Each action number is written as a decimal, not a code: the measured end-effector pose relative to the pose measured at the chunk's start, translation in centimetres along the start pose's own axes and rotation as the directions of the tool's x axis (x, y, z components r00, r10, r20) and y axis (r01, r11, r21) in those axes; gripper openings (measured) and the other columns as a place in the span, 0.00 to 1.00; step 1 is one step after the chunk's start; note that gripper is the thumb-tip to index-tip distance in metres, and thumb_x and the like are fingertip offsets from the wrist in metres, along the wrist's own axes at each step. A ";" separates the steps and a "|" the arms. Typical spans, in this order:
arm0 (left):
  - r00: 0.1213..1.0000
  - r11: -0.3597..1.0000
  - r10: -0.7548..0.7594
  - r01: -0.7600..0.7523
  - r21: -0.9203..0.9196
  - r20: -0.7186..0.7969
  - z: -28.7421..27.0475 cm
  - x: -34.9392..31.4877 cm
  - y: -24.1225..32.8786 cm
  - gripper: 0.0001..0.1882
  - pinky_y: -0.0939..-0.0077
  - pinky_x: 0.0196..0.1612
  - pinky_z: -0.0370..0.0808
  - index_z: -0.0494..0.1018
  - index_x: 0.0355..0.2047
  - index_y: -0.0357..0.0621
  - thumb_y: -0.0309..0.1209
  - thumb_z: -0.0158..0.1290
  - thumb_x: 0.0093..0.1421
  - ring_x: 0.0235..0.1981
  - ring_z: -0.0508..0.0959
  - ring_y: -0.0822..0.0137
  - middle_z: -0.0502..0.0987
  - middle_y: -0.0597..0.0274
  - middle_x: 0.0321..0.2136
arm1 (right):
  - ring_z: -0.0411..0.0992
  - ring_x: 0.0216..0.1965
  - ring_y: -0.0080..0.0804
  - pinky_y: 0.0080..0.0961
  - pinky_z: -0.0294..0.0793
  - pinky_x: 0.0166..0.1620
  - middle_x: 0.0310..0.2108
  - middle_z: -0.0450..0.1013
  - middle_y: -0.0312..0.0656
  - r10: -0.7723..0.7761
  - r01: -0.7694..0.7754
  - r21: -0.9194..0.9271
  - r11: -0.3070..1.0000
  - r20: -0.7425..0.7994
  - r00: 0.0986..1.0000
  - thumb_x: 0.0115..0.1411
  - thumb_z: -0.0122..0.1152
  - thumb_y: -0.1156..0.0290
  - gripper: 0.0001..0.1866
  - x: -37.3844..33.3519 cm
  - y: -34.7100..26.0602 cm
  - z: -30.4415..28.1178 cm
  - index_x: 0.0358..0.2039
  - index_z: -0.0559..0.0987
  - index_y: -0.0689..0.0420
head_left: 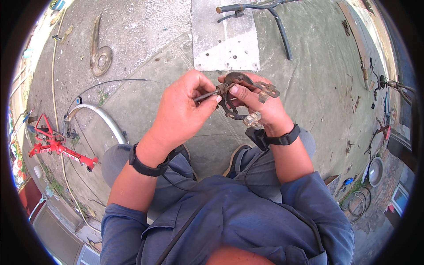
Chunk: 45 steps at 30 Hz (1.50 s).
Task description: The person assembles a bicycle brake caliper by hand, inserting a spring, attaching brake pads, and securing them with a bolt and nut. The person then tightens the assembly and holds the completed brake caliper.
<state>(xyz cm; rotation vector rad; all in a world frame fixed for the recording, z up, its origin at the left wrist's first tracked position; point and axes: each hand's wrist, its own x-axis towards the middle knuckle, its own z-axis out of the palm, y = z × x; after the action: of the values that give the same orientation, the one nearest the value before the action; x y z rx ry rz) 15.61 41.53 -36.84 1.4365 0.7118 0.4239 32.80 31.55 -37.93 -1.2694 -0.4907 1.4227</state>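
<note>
My right hand is closed around a rusty bicycle caliper brake, its thumb pressed on the upper part. Two worn, pale brake pads hang at the ends of its curved arms: one pad by my right fingers, the other pad lower down. Between thumb and fingers, my left hand pinches a thin dark metal rod. The rod's right end meets the brake around its bolt; whether it is joined there I cannot tell. Both hands are raised in front of my knees.
Ahead lies a pale flat board, with bicycle handlebars beyond it. To the left are a curved silver mudguard, a red bicycle frame and a rusty coiled part. Small metal pieces and a round pan lie right.
</note>
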 end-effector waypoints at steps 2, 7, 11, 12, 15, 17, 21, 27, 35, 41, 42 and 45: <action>1.000 1.000 0.000 0.000 0.002 0.016 -0.1 0.1 -0.1 0.07 0.80 0.32 0.74 0.68 0.33 0.37 0.18 0.57 0.58 0.30 0.74 0.78 0.74 0.64 0.27 | 0.76 0.36 0.21 0.18 0.77 0.38 0.37 0.79 0.36 -0.048 0.047 0.017 0.999 0.037 0.998 0.62 0.65 0.68 0.15 0.1 0.2 -0.2 0.47 0.80 0.60; 0.999 0.999 0.007 -0.008 0.039 0.032 -0.3 0.2 -0.1 0.08 0.80 0.32 0.73 0.68 0.32 0.37 0.18 0.57 0.57 0.30 0.73 0.78 0.73 0.64 0.27 | 0.76 0.38 0.21 0.19 0.78 0.41 0.39 0.79 0.36 -0.042 0.040 0.029 0.999 0.101 0.994 0.60 0.67 0.70 0.14 0.6 0.6 -1.1 0.46 0.81 0.59; 0.998 0.999 0.024 -0.026 0.041 0.051 -0.4 0.3 0.0 0.08 0.80 0.33 0.73 0.69 0.32 0.36 0.18 0.58 0.57 0.31 0.73 0.78 0.73 0.63 0.28 | 0.77 0.39 0.21 0.19 0.78 0.41 0.40 0.80 0.36 -0.044 0.038 0.053 0.998 0.128 0.991 0.59 0.68 0.72 0.13 0.8 0.7 -1.8 0.44 0.81 0.59; 0.998 0.999 0.014 -0.016 0.044 0.060 -0.5 0.3 0.1 0.08 0.80 0.33 0.73 0.69 0.33 0.36 0.18 0.58 0.57 0.31 0.74 0.78 0.73 0.63 0.29 | 0.77 0.38 0.21 0.20 0.78 0.41 0.39 0.80 0.37 -0.043 0.034 0.065 0.997 0.137 0.990 0.58 0.67 0.73 0.12 0.8 0.7 -1.9 0.44 0.82 0.59; 0.997 1.000 -0.010 0.012 -0.028 0.076 -0.5 0.4 0.0 0.08 0.80 0.34 0.74 0.68 0.34 0.36 0.18 0.57 0.58 0.32 0.74 0.78 0.74 0.63 0.30 | 0.77 0.37 0.21 0.20 0.78 0.40 0.38 0.80 0.37 -0.031 0.020 0.075 0.997 0.147 0.989 0.58 0.67 0.76 0.11 0.9 0.7 -2.1 0.42 0.82 0.60; 0.996 0.997 -0.018 0.025 -0.080 0.086 -0.4 0.4 -0.1 0.08 0.80 0.35 0.74 0.68 0.34 0.37 0.18 0.57 0.58 0.32 0.74 0.78 0.74 0.64 0.31 | 0.78 0.36 0.21 0.21 0.78 0.40 0.36 0.80 0.37 -0.029 0.019 0.068 0.998 0.144 0.989 0.58 0.66 0.77 0.09 1.0 0.8 -2.2 0.41 0.82 0.60; 0.993 0.995 -0.037 0.047 -0.087 0.112 -0.7 0.5 -0.1 0.09 0.80 0.35 0.74 0.68 0.35 0.37 0.18 0.57 0.58 0.33 0.74 0.78 0.73 0.65 0.30 | 0.77 0.35 0.20 0.19 0.78 0.40 0.36 0.80 0.36 -0.023 0.010 0.083 0.996 0.164 0.986 0.59 0.66 0.77 0.08 0.9 0.8 -2.2 0.40 0.82 0.60; 0.988 0.992 -0.076 0.089 -0.091 0.135 -0.9 0.4 0.1 0.09 0.80 0.36 0.74 0.68 0.35 0.38 0.19 0.58 0.58 0.33 0.74 0.78 0.72 0.66 0.30 | 0.77 0.35 0.18 0.18 0.77 0.38 0.35 0.80 0.35 -0.029 0.009 0.115 0.993 0.173 0.985 0.60 0.65 0.76 0.07 0.9 0.7 -1.7 0.39 0.80 0.59; 0.987 0.979 -0.114 0.132 -0.159 0.114 -0.4 0.0 0.4 0.08 0.80 0.38 0.75 0.68 0.38 0.37 0.19 0.56 0.60 0.35 0.75 0.77 0.74 0.64 0.32 | 0.76 0.36 0.18 0.18 0.77 0.40 0.35 0.79 0.34 -0.030 0.010 0.120 0.993 0.168 0.985 0.61 0.63 0.76 0.06 0.8 0.9 -1.6 0.39 0.79 0.60; 0.992 0.990 -0.081 0.091 -0.106 0.102 -0.3 -0.2 0.2 0.09 0.79 0.37 0.76 0.68 0.39 0.37 0.21 0.56 0.60 0.35 0.76 0.77 0.75 0.62 0.33 | 0.78 0.33 0.22 0.20 0.82 0.36 0.36 0.77 0.39 -0.061 0.039 0.159 0.987 0.137 0.989 0.58 0.67 0.75 0.09 0.9 1.7 -1.6 0.39 0.78 0.61; 0.993 0.995 -0.071 0.077 -0.066 0.096 -0.3 -0.2 0.2 0.09 0.79 0.37 0.76 0.68 0.39 0.37 0.21 0.57 0.60 0.35 0.76 0.76 0.75 0.61 0.33 | 0.78 0.34 0.22 0.20 0.82 0.37 0.36 0.77 0.39 -0.063 0.041 0.156 0.987 0.136 0.989 0.58 0.67 0.75 0.09 0.9 1.8 -1.6 0.39 0.78 0.61; 0.995 0.999 -0.045 0.044 0.019 0.084 -0.4 -0.4 0.1 0.10 0.77 0.36 0.76 0.68 0.39 0.37 0.23 0.57 0.60 0.34 0.77 0.73 0.75 0.59 0.32 | 0.78 0.34 0.22 0.21 0.83 0.37 0.36 0.77 0.39 -0.063 0.042 0.150 0.988 0.134 0.989 0.59 0.66 0.75 0.09 0.9 1.9 -1.5 0.39 0.78 0.61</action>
<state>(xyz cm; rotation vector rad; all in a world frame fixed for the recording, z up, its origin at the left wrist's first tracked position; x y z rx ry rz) 15.10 41.57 -36.67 1.4431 0.6791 0.3216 33.41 31.31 -40.43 -1.0374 -0.4995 1.4811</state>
